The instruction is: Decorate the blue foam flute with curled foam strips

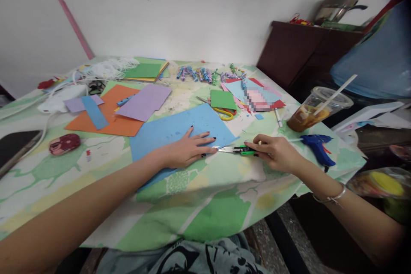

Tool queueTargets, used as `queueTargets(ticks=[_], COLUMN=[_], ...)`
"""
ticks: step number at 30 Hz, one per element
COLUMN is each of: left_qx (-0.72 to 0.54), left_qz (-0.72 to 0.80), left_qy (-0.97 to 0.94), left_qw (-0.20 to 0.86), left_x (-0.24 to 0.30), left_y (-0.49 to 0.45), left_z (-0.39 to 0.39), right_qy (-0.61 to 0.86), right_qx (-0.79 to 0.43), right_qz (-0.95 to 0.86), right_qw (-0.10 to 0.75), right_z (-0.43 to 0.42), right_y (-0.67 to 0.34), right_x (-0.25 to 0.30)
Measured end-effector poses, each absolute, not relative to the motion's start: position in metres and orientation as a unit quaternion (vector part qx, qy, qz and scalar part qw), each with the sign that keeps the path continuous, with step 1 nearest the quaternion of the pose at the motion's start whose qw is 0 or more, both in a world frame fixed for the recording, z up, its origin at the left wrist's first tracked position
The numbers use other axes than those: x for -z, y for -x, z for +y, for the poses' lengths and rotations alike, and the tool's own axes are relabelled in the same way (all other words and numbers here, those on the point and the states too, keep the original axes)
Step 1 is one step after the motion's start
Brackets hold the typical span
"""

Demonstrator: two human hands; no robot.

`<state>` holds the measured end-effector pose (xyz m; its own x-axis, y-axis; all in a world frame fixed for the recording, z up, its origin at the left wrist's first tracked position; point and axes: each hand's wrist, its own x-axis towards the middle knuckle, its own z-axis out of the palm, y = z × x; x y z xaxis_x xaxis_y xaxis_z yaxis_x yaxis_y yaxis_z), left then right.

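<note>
The two hands are apart from each other. The left hand [183,151] lies flat, with fingers spread, on a blue sheet [157,132], which rests on the bench [109,158]. The right hand [274,154] has its fingers closed around a green-and-black tool [244,150] with a metal blade. This blade points toward the left hand and its tip is near the fingertips; whether it touches the sheet, I cannot tell. Beyond the hands are yellow-handled scissors [229,116], partly under a green paper piece [223,99]. Just to the right of the right hand lies a blue glue gun [316,144]. Beyond the left hand, toward its left, a purple sheet [146,102] overlaps an orange sheet [125,127].
</note>
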<state>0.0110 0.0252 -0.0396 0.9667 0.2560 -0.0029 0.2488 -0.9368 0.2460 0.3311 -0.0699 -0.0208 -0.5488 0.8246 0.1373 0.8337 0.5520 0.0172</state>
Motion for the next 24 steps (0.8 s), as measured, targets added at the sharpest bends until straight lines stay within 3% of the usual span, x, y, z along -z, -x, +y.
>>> queueTargets(ticks=[24], left_qx=[-0.061], left_qz=[0.118], left_qy=[-0.983], left_qw=[0.13], left_x=[0.0447], left_y=[-0.0093], left_z=[0.0308], right_qy=[0.459], right_qx=[-0.011], right_qz=[-0.885], right_qw=[0.081], right_z=[-0.0637], right_y=[-0.3274], right_x=[0.0205])
